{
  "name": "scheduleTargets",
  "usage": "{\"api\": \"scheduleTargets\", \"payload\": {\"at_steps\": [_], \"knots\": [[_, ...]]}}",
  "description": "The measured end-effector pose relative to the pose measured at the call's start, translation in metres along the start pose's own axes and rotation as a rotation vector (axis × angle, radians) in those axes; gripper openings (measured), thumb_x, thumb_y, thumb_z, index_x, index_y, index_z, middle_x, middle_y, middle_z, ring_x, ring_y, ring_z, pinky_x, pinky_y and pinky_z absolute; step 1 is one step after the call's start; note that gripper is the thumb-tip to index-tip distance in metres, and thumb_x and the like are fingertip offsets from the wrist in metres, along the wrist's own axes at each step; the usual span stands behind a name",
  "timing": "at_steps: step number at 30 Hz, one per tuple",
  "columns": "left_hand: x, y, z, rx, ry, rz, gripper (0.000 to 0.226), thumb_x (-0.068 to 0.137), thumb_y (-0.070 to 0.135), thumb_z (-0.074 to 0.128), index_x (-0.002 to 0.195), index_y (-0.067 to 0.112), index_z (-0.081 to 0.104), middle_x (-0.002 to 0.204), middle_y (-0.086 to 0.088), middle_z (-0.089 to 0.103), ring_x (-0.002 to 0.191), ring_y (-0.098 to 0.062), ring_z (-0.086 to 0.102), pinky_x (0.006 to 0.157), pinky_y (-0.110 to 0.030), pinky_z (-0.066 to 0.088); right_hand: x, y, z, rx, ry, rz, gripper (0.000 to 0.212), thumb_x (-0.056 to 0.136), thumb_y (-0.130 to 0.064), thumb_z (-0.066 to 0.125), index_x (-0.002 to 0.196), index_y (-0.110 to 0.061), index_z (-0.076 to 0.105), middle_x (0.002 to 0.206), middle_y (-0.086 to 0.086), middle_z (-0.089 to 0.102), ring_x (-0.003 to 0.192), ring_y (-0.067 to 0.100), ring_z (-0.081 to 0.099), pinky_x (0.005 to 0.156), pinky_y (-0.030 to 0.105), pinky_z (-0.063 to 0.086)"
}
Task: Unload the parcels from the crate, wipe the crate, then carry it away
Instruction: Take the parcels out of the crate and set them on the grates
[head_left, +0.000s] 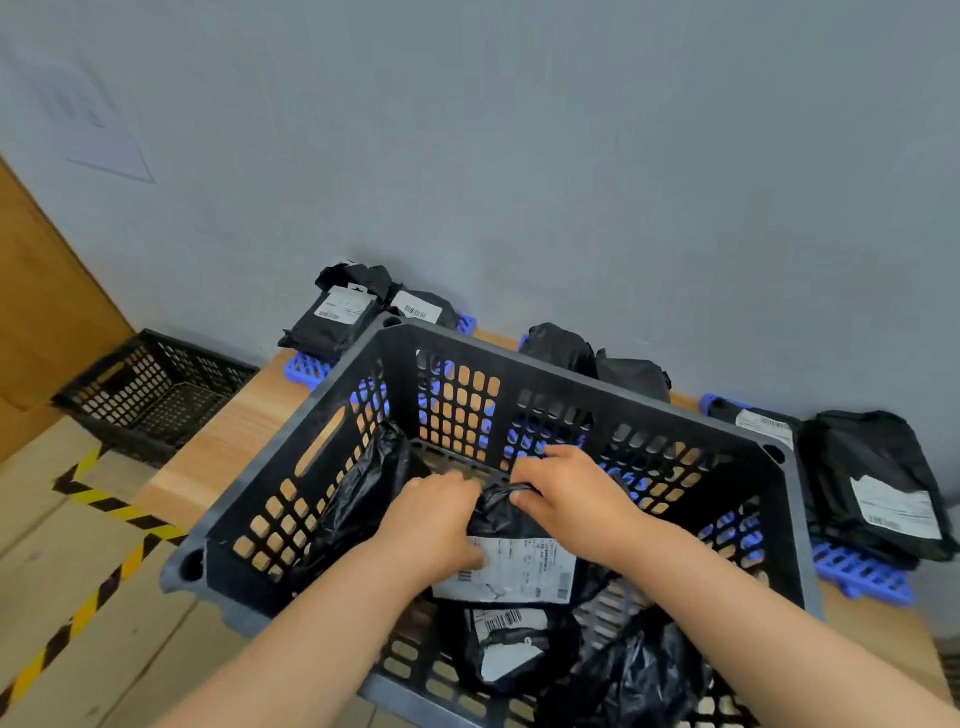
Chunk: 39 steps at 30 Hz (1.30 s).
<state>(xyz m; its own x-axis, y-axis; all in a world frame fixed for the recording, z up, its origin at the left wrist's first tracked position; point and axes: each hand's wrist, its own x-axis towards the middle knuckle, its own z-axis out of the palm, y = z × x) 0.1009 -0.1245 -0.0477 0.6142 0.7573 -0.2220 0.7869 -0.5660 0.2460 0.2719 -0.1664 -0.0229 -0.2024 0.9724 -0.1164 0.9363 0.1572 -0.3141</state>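
A black perforated plastic crate (576, 384) stands on a wooden table right in front of me. Both my hands are inside it. My left hand (436, 519) and my right hand (571, 493) grip the top of a black plastic parcel (506, 569) with a white shipping label. Another black parcel (363, 499) leans against the crate's left wall. Two more black parcels (514, 644) lie near the crate's front, one showing a barcode label.
Black labelled parcels lie on blue plastic grids along the grey wall: far left (337, 317), middle (597, 358), right (878, 488). A second black crate (150, 389) sits on the floor at left beside yellow-black tape (104, 504). The wooden table (234, 441) shows left of the crate.
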Motion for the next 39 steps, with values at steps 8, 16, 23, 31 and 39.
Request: {"api": "scheduleTargets", "payload": {"at_steps": [8,16,23,31,39], "knots": [[-0.002,0.011,-0.017,-0.339,-0.002,-0.129,0.023,0.073,0.044,0.072,0.082,0.027,0.06,0.081,0.01,0.06,0.077,-0.01,0.057,0.063,-0.028,0.043,-0.005,0.01,-0.038,-0.031,0.305,-0.052,0.014,0.093,-0.022,0.054,0.105,-0.023,0.062,0.101,-0.006,0.065,0.107,0.013,0.054,0.117,0.032,0.013],[-0.02,0.019,-0.04,-0.832,0.187,-0.335,0.011,0.08,0.027,0.073,0.09,0.024,0.068,0.086,0.011,0.07,0.078,-0.005,0.065,0.073,-0.023,0.051,-0.03,0.041,-0.051,0.229,0.657,0.191,0.058,0.085,-0.017,0.066,0.138,-0.012,0.041,0.144,0.002,0.039,0.135,0.019,0.026,0.112,0.044,0.027],[-0.029,0.022,-0.057,-1.171,0.314,-0.36,0.012,0.083,0.019,0.072,0.094,0.019,0.07,0.088,0.004,0.075,0.082,-0.013,0.071,0.074,-0.026,0.054,-0.026,0.017,-0.037,0.302,0.553,0.132,0.091,0.078,-0.045,0.07,0.148,-0.019,0.018,0.156,-0.006,0.009,0.141,0.007,-0.003,0.119,0.036,0.008],[-0.01,-0.01,-0.072,-1.237,0.361,-0.315,0.009,0.083,0.016,0.071,0.09,0.019,0.069,0.083,0.009,0.074,0.074,-0.007,0.071,0.057,-0.013,0.051,0.014,0.003,-0.042,0.253,0.52,0.129,0.09,0.079,-0.044,0.068,0.149,-0.022,0.017,0.156,-0.006,0.006,0.142,0.01,-0.002,0.119,0.036,0.006],[0.042,-0.121,-0.128,-1.339,0.58,-0.317,0.006,0.084,0.018,0.07,0.089,0.021,0.068,0.083,0.007,0.074,0.083,-0.014,0.07,0.074,-0.031,0.056,0.096,-0.003,-0.044,0.218,0.539,0.232,0.069,0.09,-0.035,0.058,0.147,-0.016,0.025,0.153,0.0,0.023,0.141,0.014,0.015,0.118,0.037,0.016]]}}
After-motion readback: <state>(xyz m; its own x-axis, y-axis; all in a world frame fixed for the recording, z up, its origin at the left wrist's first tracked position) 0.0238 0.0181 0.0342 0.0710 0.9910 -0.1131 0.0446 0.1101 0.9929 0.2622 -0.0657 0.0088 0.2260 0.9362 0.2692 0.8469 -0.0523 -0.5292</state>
